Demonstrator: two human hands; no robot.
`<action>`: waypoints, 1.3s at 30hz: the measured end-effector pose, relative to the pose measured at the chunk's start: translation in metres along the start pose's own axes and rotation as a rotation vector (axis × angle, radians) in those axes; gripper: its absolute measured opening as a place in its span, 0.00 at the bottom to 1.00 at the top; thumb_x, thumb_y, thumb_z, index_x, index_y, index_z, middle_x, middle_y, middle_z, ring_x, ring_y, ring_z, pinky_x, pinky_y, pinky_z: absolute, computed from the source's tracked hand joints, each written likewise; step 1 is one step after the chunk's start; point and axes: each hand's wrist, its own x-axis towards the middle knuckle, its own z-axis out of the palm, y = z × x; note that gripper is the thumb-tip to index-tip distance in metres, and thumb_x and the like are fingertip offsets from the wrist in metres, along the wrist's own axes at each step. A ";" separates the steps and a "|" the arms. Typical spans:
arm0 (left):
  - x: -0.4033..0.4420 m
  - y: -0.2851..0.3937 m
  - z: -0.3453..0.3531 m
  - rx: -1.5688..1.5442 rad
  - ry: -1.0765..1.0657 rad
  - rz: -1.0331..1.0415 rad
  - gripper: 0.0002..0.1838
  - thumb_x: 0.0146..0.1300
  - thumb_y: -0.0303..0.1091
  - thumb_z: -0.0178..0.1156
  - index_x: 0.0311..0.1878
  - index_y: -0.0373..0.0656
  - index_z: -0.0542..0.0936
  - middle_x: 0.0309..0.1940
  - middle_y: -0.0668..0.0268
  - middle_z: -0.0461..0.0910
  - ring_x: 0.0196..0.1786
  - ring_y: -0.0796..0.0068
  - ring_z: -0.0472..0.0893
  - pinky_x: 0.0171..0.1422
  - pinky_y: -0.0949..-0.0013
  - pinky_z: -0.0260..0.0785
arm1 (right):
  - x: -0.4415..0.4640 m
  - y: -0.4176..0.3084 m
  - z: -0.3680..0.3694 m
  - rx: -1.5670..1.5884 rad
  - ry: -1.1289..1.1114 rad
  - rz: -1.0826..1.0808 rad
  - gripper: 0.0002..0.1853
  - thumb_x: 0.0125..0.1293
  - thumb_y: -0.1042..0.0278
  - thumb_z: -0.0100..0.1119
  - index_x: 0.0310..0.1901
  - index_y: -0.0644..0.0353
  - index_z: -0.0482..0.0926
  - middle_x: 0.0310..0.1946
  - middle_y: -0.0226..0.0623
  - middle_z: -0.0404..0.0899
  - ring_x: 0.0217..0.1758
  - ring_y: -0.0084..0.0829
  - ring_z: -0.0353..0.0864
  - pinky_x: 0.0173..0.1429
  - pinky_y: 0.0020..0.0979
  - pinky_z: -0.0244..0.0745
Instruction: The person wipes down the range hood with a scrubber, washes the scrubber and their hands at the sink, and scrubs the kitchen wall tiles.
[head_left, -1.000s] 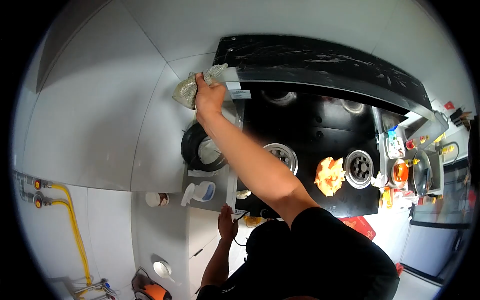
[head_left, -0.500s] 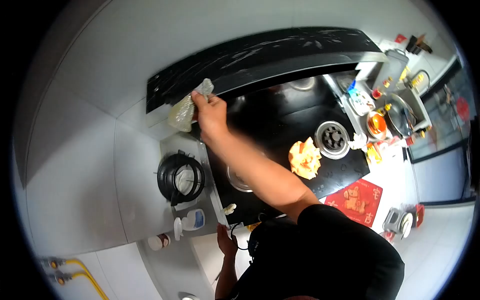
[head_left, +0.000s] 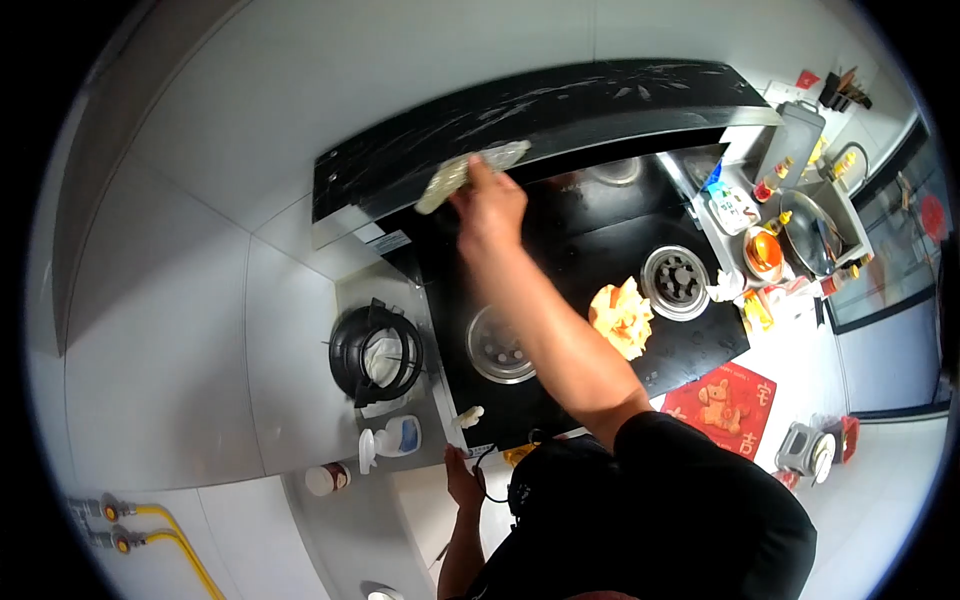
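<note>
My right hand point(head_left: 490, 210) is closed on a pale, shiny, crinkled cleaning cloth point(head_left: 447, 184), held against the front edge of the black range hood point(head_left: 560, 105). Below that arm lies the black cooktop point(head_left: 560, 240), with a left burner point(head_left: 500, 345) partly hidden by the forearm. My left hand point(head_left: 462, 478) is low at the cooktop's front left corner, fingers stretched against the counter edge beside a thin black cord point(head_left: 482, 470). A crumpled orange cloth point(head_left: 622, 318) sits on the cooktop beside the right burner point(head_left: 675, 283). A small whitish scrap point(head_left: 467, 417) lies near the left corner.
Left of the cooktop are a black pan support point(head_left: 375, 355), a white spray bottle point(head_left: 392, 440) and a jar point(head_left: 328, 479). To the right stand an orange bowl point(head_left: 764, 252), sauce bottles point(head_left: 772, 180) and a wok point(head_left: 812, 235) at the sink. A red mat point(head_left: 722, 408) lies in front.
My right hand has moved rightward along the hood's front edge with the cleaning cloth. The view has shifted slightly; my left hand stays at the counter edge.
</note>
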 end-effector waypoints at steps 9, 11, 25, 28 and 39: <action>-0.007 -0.005 0.008 -0.024 0.145 0.113 0.35 0.54 0.28 0.55 0.68 0.28 0.65 0.69 0.41 0.64 0.73 0.41 0.62 0.77 0.54 0.56 | -0.057 0.122 0.074 0.083 -0.128 0.324 0.10 0.68 0.69 0.62 0.31 0.59 0.72 0.25 0.30 0.74 0.25 0.23 0.73 0.31 0.26 0.72; -0.009 -0.009 0.010 -0.033 0.019 -0.024 0.33 0.55 0.28 0.54 0.67 0.29 0.67 0.71 0.41 0.62 0.74 0.42 0.61 0.78 0.54 0.55 | -0.053 0.114 0.067 0.054 -0.135 0.316 0.11 0.68 0.69 0.63 0.30 0.59 0.71 0.25 0.31 0.74 0.25 0.23 0.73 0.31 0.26 0.72; 0.001 0.013 -0.018 0.009 -0.121 -0.102 0.30 0.55 0.21 0.59 0.65 0.36 0.70 0.74 0.48 0.60 0.77 0.52 0.58 0.79 0.59 0.53 | 0.063 -0.134 -0.063 -0.162 0.111 -0.199 0.04 0.64 0.77 0.62 0.37 0.66 0.78 0.33 0.40 0.82 0.35 0.34 0.84 0.40 0.35 0.85; 0.001 0.014 -0.020 0.043 -0.136 -0.086 0.32 0.55 0.22 0.59 0.66 0.35 0.68 0.74 0.48 0.59 0.78 0.52 0.58 0.79 0.59 0.52 | 0.107 -0.180 -0.099 -0.156 0.171 -0.339 0.03 0.63 0.78 0.63 0.35 0.66 0.78 0.31 0.40 0.81 0.32 0.34 0.84 0.36 0.35 0.84; -0.002 -0.003 -0.007 -0.002 -0.149 -0.039 0.32 0.54 0.25 0.59 0.66 0.31 0.68 0.74 0.47 0.59 0.78 0.51 0.56 0.81 0.59 0.49 | 0.178 -0.364 -0.200 -0.022 0.492 -0.697 0.07 0.61 0.78 0.65 0.27 0.64 0.77 0.23 0.36 0.76 0.17 0.27 0.71 0.18 0.30 0.64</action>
